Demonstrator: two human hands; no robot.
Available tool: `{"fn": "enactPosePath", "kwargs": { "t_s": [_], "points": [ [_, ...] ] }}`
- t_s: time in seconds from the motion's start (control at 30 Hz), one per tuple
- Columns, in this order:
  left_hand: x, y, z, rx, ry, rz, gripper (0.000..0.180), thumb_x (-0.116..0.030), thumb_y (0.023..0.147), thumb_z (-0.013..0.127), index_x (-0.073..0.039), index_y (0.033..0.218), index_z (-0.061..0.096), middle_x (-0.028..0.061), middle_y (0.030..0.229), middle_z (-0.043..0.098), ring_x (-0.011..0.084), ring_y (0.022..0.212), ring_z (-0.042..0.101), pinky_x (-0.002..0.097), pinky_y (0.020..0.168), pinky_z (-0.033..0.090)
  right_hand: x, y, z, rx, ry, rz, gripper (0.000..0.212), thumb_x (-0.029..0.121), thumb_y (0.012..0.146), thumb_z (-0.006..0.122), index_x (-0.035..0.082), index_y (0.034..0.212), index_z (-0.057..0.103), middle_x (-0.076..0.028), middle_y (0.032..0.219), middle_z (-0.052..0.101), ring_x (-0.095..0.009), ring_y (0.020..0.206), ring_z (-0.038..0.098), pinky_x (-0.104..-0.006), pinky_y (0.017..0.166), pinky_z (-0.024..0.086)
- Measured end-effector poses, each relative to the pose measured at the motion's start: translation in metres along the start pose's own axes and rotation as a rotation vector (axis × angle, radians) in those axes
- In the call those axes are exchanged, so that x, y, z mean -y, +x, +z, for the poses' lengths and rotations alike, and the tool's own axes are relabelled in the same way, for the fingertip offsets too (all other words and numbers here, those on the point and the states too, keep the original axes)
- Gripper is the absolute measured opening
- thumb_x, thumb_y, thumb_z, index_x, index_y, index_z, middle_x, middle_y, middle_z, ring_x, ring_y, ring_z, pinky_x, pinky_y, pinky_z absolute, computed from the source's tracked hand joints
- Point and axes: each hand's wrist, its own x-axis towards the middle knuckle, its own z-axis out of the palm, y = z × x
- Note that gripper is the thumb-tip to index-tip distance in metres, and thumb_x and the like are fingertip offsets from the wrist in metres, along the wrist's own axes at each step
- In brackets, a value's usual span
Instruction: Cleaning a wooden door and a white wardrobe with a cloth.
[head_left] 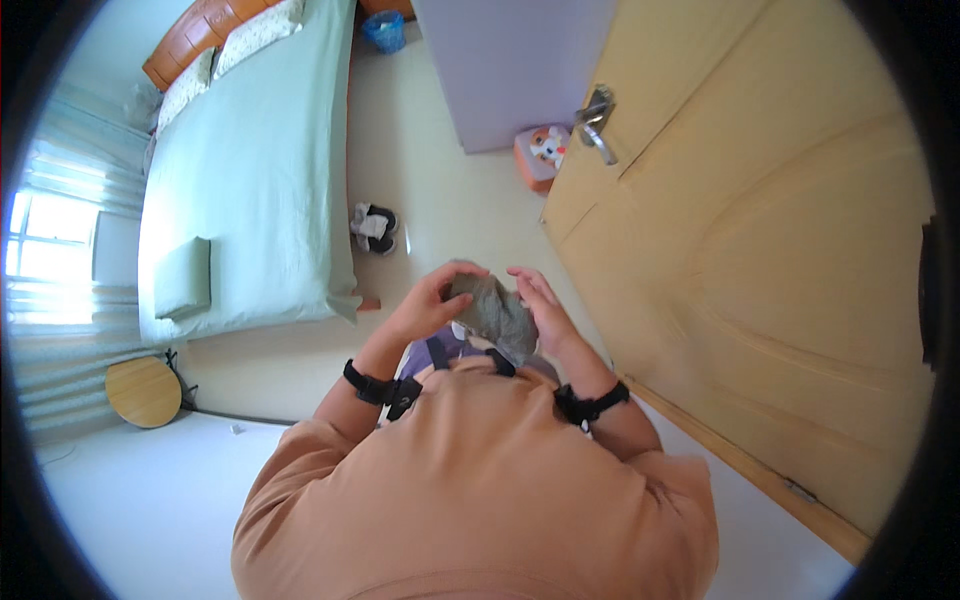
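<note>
A crumpled grey-green cloth (494,310) hangs between my two hands, in front of my body. My left hand (437,303) grips its left edge, with the thumb lying over the fabric and the fingers curved round its top. At the right edge, my right hand (544,308) holds the cloth, its fingers bent and partly raised. The cloth's lower end reaches down close to my shirt. Black straps with small devices circle both my wrists.
A yellow wooden door (740,230) with a metal handle (597,125) stands at my right. Ahead on the left is a bed (255,170) with a pale green sheet. Shoes (375,228) lie beside it. An orange-and-pink stool (540,160), a blue bin (384,33) and a round wooden stool (144,391) are farther off.
</note>
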Motion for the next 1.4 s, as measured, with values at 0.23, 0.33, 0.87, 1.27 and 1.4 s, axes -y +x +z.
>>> {"fn": "enactPosePath", "kwargs": {
  "t_s": [0.23, 0.33, 0.87, 1.27, 1.4],
  "points": [
    [-0.005, 0.005, -0.072, -0.074, -0.017, 0.012, 0.028, 0.001, 0.086, 0.059, -0.006, 0.113, 0.056, -0.0023, 0.087, 0.056, 0.0028, 0.073, 0.048, 0.0194, 0.062, 0.041, -0.009, 0.059, 0.039, 0.09, -0.294, -0.134, 0.029, 0.013, 0.089, 0.059, 0.008, 0.116, 0.051, -0.004, 0.104, 0.054, -0.011, 0.093, 0.05, -0.0263, 0.08, 0.044],
    [-0.004, 0.005, -0.121, -0.188, 0.09, -0.022, 0.022, -0.003, 0.085, 0.061, -0.005, 0.108, 0.06, -0.0036, 0.075, 0.054, 0.0018, 0.066, 0.046, 0.0194, 0.057, 0.04, 0.014, 0.09, 0.075, 0.107, -0.416, -0.227, 0.03, 0.011, 0.087, 0.06, 0.007, 0.115, 0.051, -0.004, 0.105, 0.054, -0.013, 0.096, 0.051, -0.0274, 0.082, 0.044],
    [0.025, 0.081, -0.31, -0.258, 0.573, 0.067, 0.032, -0.02, 0.068, 0.077, -0.006, 0.092, 0.059, 0.0162, 0.098, 0.047, 0.0337, 0.091, 0.049, 0.0392, 0.079, 0.042, 0.082, 0.283, 0.21, 0.242, -1.02, -0.567, 0.027, 0.01, 0.074, 0.071, 0.004, 0.095, 0.056, -0.013, 0.101, 0.057, -0.028, 0.09, 0.058, -0.0362, 0.076, 0.047],
    [0.031, 0.262, -0.49, -0.238, -0.807, -0.067, 0.027, 0.002, 0.076, 0.059, -0.01, 0.097, 0.048, 0.0023, 0.081, 0.051, 0.014, 0.081, 0.054, 0.0297, 0.069, 0.047, 0.187, 0.543, 0.262, 0.204, -0.743, -0.6, 0.022, 0.011, 0.079, 0.07, 0.002, 0.096, 0.059, -0.01, 0.089, 0.06, -0.019, 0.072, 0.059, -0.028, 0.067, 0.049],
    [-0.019, 0.317, -0.565, -0.425, -1.078, 0.016, 0.03, 0.0, 0.08, 0.053, -0.008, 0.109, 0.049, 0.0101, 0.097, 0.056, 0.0246, 0.092, 0.059, 0.0384, 0.084, 0.051, 0.244, 0.629, 0.27, 0.149, -0.688, -0.645, 0.013, 0.005, 0.084, 0.061, 0.0, 0.096, 0.058, -0.01, 0.089, 0.059, -0.016, 0.075, 0.06, -0.0265, 0.067, 0.049]
  ]
}}
